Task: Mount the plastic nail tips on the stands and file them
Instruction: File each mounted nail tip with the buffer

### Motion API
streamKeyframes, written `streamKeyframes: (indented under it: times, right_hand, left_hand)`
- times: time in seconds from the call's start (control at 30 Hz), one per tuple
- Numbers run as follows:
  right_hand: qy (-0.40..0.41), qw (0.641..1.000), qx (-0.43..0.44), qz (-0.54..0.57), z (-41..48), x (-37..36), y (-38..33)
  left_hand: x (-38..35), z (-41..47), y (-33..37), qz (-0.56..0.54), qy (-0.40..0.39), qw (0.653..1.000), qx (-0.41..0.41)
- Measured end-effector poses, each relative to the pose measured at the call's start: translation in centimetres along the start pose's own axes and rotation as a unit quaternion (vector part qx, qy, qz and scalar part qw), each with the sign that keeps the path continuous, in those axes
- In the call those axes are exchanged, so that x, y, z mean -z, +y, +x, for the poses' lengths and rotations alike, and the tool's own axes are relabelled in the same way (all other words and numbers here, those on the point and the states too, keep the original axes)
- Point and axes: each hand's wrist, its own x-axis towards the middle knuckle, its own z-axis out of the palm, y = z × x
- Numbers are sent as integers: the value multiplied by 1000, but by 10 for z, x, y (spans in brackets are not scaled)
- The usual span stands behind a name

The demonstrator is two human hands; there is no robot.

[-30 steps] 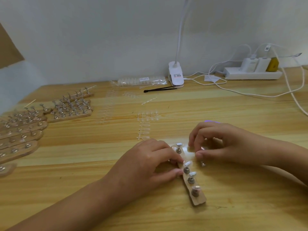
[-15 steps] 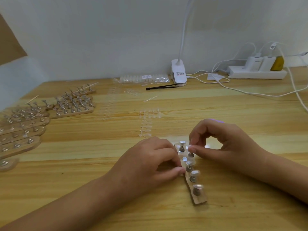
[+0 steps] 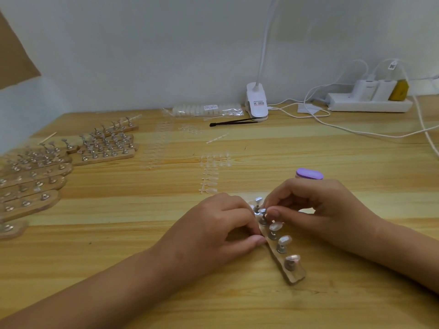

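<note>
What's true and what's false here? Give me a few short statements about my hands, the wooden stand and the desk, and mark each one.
1. The left hand holds the wooden strip stand with metal pegs. True.
2. The right hand pinches a metal peg on that stand. True.
3. The right hand holds the purple oval nail file. False: it lies on the wooden table beyond that hand.
4. The white clip lamp stands at the table's left edge. False: it stands at the table's back edge.
5. More wooden stands lie at the table's left. True.
</note>
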Motion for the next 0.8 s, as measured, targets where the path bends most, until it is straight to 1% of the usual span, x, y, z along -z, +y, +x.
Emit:
streamKeyframes:
  times: [0.1,0.17,0.23,0.27,0.33,0.4,0.6,0.8]
  right_hand:
    - [26,999,11,-29,-2,4,1]
    - [34,998,37,-45,0,11,-2]
    - [-14,997,54,-51,1,18,-4]
    - [-56,997,38,-42,1,21,-5]
    - [-131,991,-31,5,1,23,-5]
    - [-167,981,-85,57,1,21,-3]
    - [-191,965,-143,110,7,21,-4]
    - [-193,959,-152,141,6,20,-7]
  left_hand:
    - [1,0,2,2,3,1000,-2]
    - [2,0,3,5,10,1000,-4]
    - [4,0,4,13,16,1000,-10]
    - [4,0,5,19,17,1000,-15]
    - [4,0,5,34,14,999,-23]
    - [4,-1,5,43,7,999,-23]
    - [5,0,7,24,-7,1000,-14]
    - [6,1,8,5,-16,1000,2]
